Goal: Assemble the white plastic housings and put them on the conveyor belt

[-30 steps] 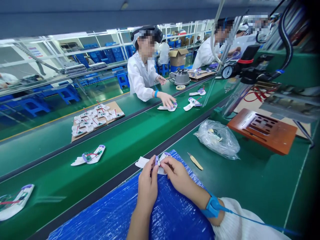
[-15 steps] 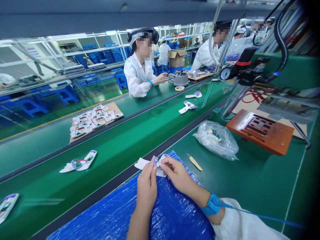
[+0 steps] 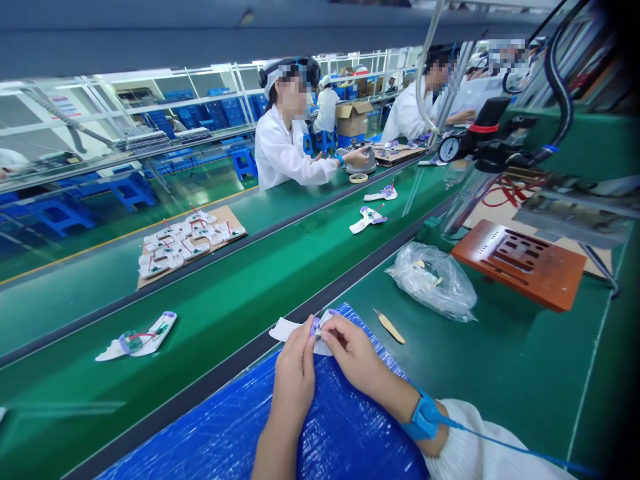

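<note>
Both my hands meet over a white plastic housing part with purple trim (image 3: 287, 329) at the far edge of a blue plastic-wrapped pad (image 3: 350, 417). My left hand (image 3: 295, 357) is closed on its left side, fingers pinched together. From the right, my right hand (image 3: 353, 347) pinches at the middle of the same part with thumb and forefinger. The small detail between the fingertips is mostly hidden. A blue wrist strap (image 3: 424, 415) with a cord circles my right wrist. Just right of the pad lies a small knife (image 3: 390, 327) with a tan handle.
A green conveyor belt (image 3: 225, 293) runs diagonally past the pad, carrying similar white parts (image 3: 145, 339). Beyond it, more sit on a cardboard sheet (image 3: 231, 217). A clear plastic bag (image 3: 440, 283) and an orange fixture plate (image 3: 520, 263) are at right. A co-worker (image 3: 290, 143) sits opposite.
The parts on the belt have slid toward the lower left. The co-worker opposite has reached an arm forward to the grey device. My hands stay nearly in place on the white part.
</note>
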{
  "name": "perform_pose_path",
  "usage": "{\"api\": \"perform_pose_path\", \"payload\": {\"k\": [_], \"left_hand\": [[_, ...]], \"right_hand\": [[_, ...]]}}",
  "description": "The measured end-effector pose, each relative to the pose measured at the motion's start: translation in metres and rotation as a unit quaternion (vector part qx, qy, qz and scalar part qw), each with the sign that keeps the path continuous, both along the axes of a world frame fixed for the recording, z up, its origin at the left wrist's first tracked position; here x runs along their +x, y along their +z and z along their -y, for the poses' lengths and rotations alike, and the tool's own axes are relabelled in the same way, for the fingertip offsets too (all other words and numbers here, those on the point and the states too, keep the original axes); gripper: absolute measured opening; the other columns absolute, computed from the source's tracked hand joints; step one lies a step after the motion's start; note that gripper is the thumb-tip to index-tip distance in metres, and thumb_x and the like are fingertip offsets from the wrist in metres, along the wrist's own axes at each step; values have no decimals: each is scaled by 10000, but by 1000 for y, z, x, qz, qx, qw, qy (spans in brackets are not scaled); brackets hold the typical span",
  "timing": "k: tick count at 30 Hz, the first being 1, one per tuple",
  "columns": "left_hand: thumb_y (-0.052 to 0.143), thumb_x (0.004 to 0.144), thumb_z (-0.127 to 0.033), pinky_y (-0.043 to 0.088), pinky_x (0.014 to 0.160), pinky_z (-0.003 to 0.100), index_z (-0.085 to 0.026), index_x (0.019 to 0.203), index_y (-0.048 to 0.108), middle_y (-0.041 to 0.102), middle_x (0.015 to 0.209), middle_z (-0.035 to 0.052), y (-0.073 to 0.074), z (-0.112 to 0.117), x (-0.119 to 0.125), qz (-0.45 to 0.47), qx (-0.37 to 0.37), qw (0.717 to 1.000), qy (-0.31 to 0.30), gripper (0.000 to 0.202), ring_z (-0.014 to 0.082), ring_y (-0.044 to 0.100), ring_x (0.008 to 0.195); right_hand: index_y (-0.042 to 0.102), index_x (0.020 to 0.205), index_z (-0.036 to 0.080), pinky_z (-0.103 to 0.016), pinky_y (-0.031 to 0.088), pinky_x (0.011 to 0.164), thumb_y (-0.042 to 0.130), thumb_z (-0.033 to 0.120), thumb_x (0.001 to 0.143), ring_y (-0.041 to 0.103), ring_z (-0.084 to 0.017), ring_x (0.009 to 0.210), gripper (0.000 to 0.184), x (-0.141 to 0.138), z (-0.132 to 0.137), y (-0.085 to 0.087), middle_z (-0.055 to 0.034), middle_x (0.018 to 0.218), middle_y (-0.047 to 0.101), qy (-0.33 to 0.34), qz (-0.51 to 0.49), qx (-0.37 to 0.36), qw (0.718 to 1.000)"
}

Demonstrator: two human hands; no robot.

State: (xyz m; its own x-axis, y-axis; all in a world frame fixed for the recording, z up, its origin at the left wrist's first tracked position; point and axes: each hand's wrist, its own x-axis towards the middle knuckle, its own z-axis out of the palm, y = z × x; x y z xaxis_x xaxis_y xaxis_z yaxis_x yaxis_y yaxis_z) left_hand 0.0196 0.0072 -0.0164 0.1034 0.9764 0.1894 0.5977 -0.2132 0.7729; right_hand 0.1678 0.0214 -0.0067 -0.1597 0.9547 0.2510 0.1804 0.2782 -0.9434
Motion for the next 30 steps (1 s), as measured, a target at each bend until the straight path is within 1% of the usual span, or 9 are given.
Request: {"api": "perform_pose_path", "payload": {"k": [7, 15, 17, 19, 21, 23, 26, 28, 30], "left_hand": [[342, 986, -325, 451, 1000, 397, -227, 1350, 512, 591, 1280, 102, 2, -2, 2, -23, -2, 1000, -2, 414, 221, 554, 1180], [337, 985, -325, 470, 955, 397, -213, 1344, 513, 604, 1214, 110, 1, 5, 8, -40, 5, 999, 12, 415, 223, 575, 1109], [341, 981, -341, 475, 940, 414, -181, 1367, 483, 601, 1195, 132, 8, -5, 5, -49, 28, 996, 70, 442, 239, 579, 1089], [361, 968, -368, 476, 924, 444, -132, 1396, 436, 599, 1155, 159, 19, -28, -8, -62, 60, 983, 164, 494, 264, 585, 1050], [393, 950, -393, 469, 920, 466, -98, 1409, 400, 585, 1137, 177, 32, -60, -29, -73, 87, 957, 266, 545, 285, 580, 1033], [430, 930, -403, 459, 933, 466, -92, 1405, 389, 560, 1166, 185, 42, -89, -53, -83, 87, 934, 337, 570, 297, 566, 1060], [493, 895, -387, 469, 912, 458, -74, 1362, 436, 559, 1158, 198, 44, -114, -74, -95, 55, 924, 366, 565, 315, 568, 1062], [512, 881, -391, 447, 917, 510, -45, 1356, 438, 527, 1202, 242, 41, -119, -65, -101, 47, 914, 390, 592, 367, 524, 1122], [459, 912, -391, 400, 959, 546, -44, 1385, 394, 472, 1286, 264, 38, -124, -35, -131, 58, 911, 388, 591, 389, 446, 1209]], "right_hand": [[602, 770, 202, -262, 373, 602, 517, 239, 918, 477, -147, 639, 174, 0, -1, -2, 6, 710, 527, -13, -13, -7, 1000], [610, 783, 212, -255, 394, 539, 549, 324, 901, 489, -142, 598, 174, -2, -4, -9, -9, 749, 551, 12, -79, -87, 993], [632, 876, 219, -261, 412, 532, 567, 367, 888, 520, -154, 640, 163, -1, -5, -8, -48, 899, 591, -31, -109, -73, 991], [627, 955, 224, -266, 413, 515, 544, 406, 893, 522, -156, 628, 210, 2, -7, -8, -61, 932, 596, -101, -158, -69, 980], [603, 877, 219, -265, 384, 481, 482, 420, 914, 482, -149, 546, 238, 7, -10, -10, -29, 749, 574, -137, -215, -96, 962], [530, 722, 221, -259, 347, 453, 437, 409, 923, 426, -137, 477, 290, 13, -14, -13, 12, 589, 485, -141, -262, -128, 946], [440, 630, 225, -250, 316, 431, 415, 392, 925, 366, -117, 443, 341, 16, -19, -17, 31, 558, 423, -153, -298, -141, 931], [419, 614, 224, -242, 297, 418, 416, 415, 927, 330, -107, 433, 367, 16, -21, -19, 38, 556, 397, -161, -304, -141, 929], [402, 607, 223, -234, 263, 396, 415, 463, 925, 292, -100, 420, 399, 15, -22, -20, 48, 544, 370, -170, -308, -149, 924]]}}
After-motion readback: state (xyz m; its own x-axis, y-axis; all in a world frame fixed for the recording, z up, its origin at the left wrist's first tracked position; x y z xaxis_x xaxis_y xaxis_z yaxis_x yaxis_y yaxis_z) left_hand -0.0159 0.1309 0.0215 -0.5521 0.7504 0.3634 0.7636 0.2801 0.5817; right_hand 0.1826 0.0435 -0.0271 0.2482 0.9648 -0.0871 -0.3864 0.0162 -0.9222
